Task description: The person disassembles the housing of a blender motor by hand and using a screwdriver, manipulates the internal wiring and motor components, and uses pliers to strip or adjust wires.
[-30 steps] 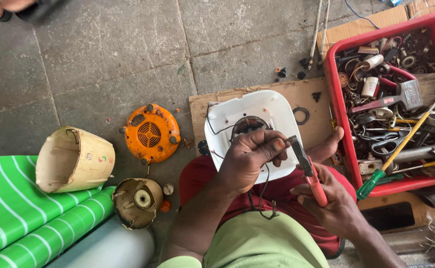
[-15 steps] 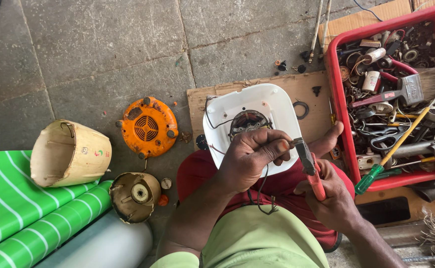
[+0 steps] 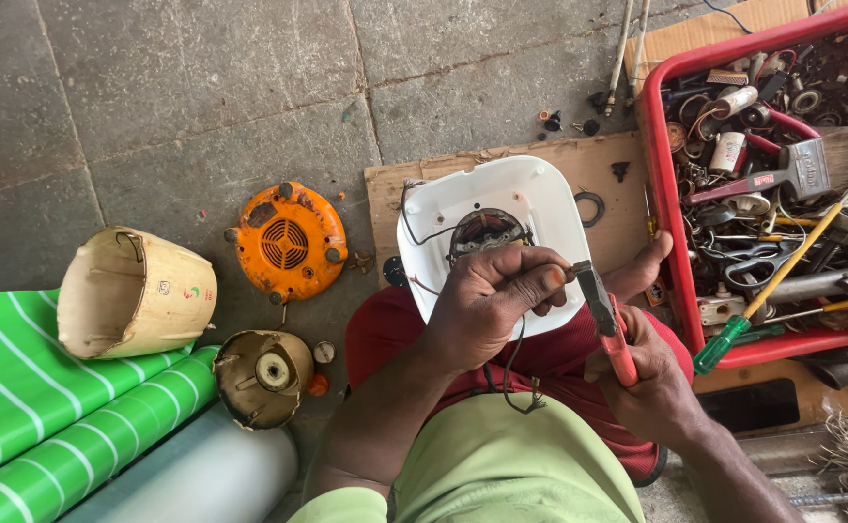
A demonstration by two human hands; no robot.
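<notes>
A: Left hand [image 3: 487,305], centre of view, has its fingertips pinched together on a thin dark wire [image 3: 513,363] over the white motor housing [image 3: 501,218] resting on the lap. How would it handle?

B: Judged light, limp and easily nicked; best held near its free end. To the right, the right hand [image 3: 651,373] is closed around red-handled pliers [image 3: 606,320], their tips meeting the wire at the fingertips.
</notes>
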